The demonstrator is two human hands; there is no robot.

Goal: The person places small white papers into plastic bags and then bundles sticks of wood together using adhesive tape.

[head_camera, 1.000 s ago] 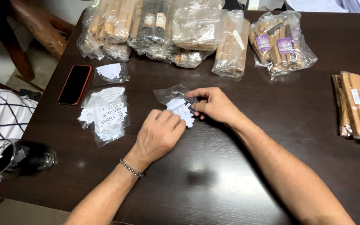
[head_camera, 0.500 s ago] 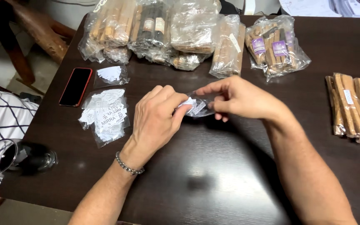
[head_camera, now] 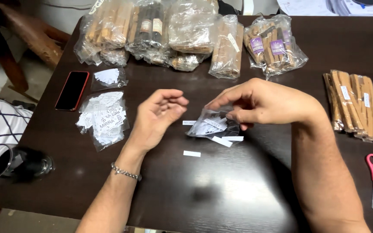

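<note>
Since half a second ago, the left hand [head_camera: 158,116] has been drawn off the small clear label bag [head_camera: 210,126], now loosely curled and empty; the bag is pinched by the right hand [head_camera: 262,103] above the desk [head_camera: 238,190], loose white label strips [head_camera: 191,153] lying beneath.

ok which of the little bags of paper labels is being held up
The small clear bag pinched by the right hand; the other two label bags lie flat beside the phone.
</note>
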